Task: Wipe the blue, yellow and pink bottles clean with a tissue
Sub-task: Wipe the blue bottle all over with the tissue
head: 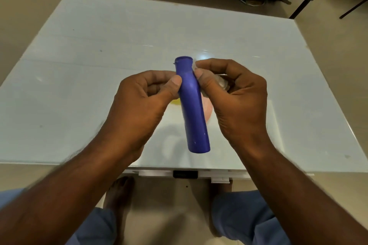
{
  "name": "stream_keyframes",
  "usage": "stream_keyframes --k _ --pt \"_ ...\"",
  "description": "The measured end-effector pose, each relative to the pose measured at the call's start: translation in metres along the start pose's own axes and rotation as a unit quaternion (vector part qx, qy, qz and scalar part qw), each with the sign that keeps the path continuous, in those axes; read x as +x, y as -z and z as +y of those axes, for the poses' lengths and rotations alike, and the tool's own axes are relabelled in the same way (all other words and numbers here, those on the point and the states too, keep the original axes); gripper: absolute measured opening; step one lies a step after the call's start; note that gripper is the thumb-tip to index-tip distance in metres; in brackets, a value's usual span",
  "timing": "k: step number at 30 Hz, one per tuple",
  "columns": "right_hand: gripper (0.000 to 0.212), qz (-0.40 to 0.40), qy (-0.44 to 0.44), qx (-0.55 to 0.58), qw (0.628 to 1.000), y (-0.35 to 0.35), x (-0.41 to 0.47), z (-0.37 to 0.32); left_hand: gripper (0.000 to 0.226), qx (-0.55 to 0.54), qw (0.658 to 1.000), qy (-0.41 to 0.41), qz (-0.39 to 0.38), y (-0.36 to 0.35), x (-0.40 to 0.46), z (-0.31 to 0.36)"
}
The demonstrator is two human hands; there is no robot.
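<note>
Up above the glossy white table (79,85), the smooth, matte blue bottle (192,105), a slim cylinder flaring at its far open mouth, is pinched by the left hand (143,103), while the right hand (237,97) presses crumpled translucent tissue (223,82) against its neck.

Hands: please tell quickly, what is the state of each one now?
Left hand: closed, gripping the blue bottle near its neck.
Right hand: closed on a crumpled tissue, pressed against the bottle's neck.
</note>
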State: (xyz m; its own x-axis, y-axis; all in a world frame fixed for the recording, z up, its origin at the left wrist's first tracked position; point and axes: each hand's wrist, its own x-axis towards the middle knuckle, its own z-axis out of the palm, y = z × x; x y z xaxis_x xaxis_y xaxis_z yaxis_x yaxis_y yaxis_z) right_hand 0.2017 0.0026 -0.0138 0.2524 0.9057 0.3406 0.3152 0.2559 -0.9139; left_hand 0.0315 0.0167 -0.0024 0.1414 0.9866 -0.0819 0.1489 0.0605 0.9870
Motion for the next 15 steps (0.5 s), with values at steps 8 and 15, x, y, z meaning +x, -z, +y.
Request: stream_keyframes --k 8,15 --pt "0.015 -0.045 0.083 -0.022 0.995 -0.0035 -0.0032 -0.002 0.029 0.049 0.998 -0.028 -0.03 -0.0044 -0.0056 0.0004" --pt "0.014 0.0 0.059 -0.013 0.998 0.0045 0.0051 0.0019 0.041 0.009 0.998 -0.035 -0.049 -0.0034 -0.0044 0.005"
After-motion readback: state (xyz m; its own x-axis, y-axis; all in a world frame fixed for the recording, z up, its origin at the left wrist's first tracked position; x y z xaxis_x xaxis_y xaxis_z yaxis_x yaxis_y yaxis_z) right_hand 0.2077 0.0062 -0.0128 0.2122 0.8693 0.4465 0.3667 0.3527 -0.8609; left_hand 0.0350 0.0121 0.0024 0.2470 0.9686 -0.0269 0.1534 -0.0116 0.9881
